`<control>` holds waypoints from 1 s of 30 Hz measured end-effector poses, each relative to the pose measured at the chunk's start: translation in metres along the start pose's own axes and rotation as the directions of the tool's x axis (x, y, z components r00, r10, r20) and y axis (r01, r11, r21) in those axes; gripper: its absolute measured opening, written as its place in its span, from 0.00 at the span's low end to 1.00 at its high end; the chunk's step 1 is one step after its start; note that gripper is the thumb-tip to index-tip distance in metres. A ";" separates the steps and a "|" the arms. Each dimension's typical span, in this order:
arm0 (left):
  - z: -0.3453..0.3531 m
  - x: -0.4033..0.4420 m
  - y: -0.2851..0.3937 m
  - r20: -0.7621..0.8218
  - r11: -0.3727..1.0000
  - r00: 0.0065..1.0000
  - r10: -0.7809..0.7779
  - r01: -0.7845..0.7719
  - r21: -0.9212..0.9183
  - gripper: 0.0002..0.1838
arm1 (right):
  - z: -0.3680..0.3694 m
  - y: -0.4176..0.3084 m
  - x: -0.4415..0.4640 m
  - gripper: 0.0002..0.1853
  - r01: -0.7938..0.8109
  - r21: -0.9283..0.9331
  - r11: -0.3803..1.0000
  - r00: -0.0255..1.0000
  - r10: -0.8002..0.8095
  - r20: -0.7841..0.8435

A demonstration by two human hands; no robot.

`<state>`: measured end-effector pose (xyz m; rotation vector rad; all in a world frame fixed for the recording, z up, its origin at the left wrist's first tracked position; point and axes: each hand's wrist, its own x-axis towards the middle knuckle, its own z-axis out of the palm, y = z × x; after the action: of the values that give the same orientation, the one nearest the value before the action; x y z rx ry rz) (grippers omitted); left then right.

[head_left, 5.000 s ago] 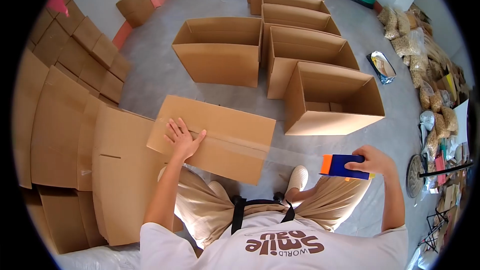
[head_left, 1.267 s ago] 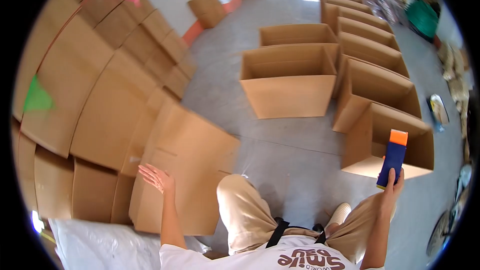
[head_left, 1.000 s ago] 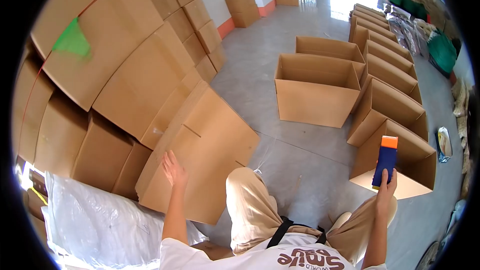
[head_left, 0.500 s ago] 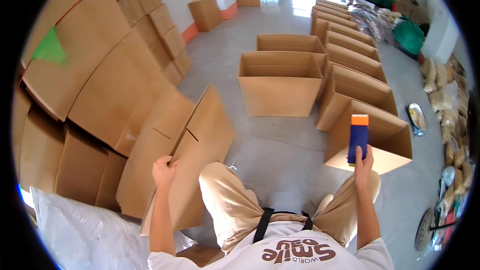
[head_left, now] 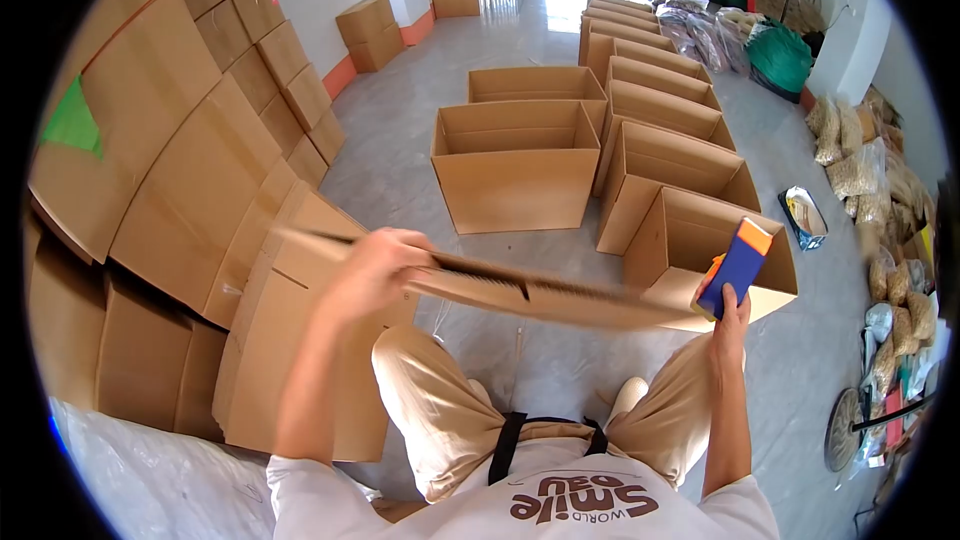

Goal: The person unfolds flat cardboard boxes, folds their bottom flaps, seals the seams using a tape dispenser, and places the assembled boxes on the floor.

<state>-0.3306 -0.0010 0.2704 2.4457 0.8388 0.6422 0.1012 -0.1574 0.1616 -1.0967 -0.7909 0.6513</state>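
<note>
My left hand [head_left: 385,265] is closed on the upper edge of a flattened cardboard box [head_left: 560,302], which is tilted across in front of my knees and blurred by motion. Its far end reaches close to the nearest open carton [head_left: 735,275] on the right. My right hand [head_left: 730,315] grips a blue, block-like tool with an orange end, which looks like a tape dispenser [head_left: 737,265]. It is held upright at a slant, in front of that carton. More flattened boxes [head_left: 300,360] lean beside my left leg.
Opened cartons [head_left: 515,185] stand in rows ahead and to the right. Stacked boxes [head_left: 190,170] rise along the left, above a clear plastic bag [head_left: 150,480]. Filled bags [head_left: 855,175], a small tray [head_left: 803,218] and a wheel [head_left: 845,430] lie on the right.
The left hand has swung the flattened box up and rightward, from beside my left leg to across my front. The right hand's tool has tilted to the right. The view has shifted slightly.
</note>
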 end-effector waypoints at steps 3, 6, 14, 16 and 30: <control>0.062 0.019 -0.028 0.229 0.946 0.956 0.184 -0.235 0.222 0.04 | 0.016 -0.008 -0.011 0.16 -0.182 -0.107 0.978 0.976 0.192 0.098; 0.109 0.015 -0.051 0.234 0.965 0.965 0.118 -0.166 0.201 0.05 | 0.032 0.018 -0.023 0.22 -0.327 -0.296 0.897 0.824 0.424 0.375; 0.117 0.003 -0.044 0.084 0.981 0.996 0.023 -0.038 0.189 0.03 | 0.088 0.017 -0.042 0.49 0.048 -0.655 0.754 0.637 0.482 0.601; 0.114 -0.010 -0.035 0.117 0.973 0.993 -0.004 -0.023 0.229 0.02 | 0.085 0.013 -0.036 0.49 0.004 -0.648 0.761 0.598 0.518 0.612; 0.129 -0.053 0.026 0.174 0.955 0.967 0.186 -0.220 0.202 0.06 | 0.109 0.013 0.008 0.26 0.435 -0.861 0.262 0.889 0.029 0.458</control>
<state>-0.2841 -0.0899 0.1706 2.7673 0.6304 0.4436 0.0152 -0.0909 0.1783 -1.9521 -1.8126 0.0437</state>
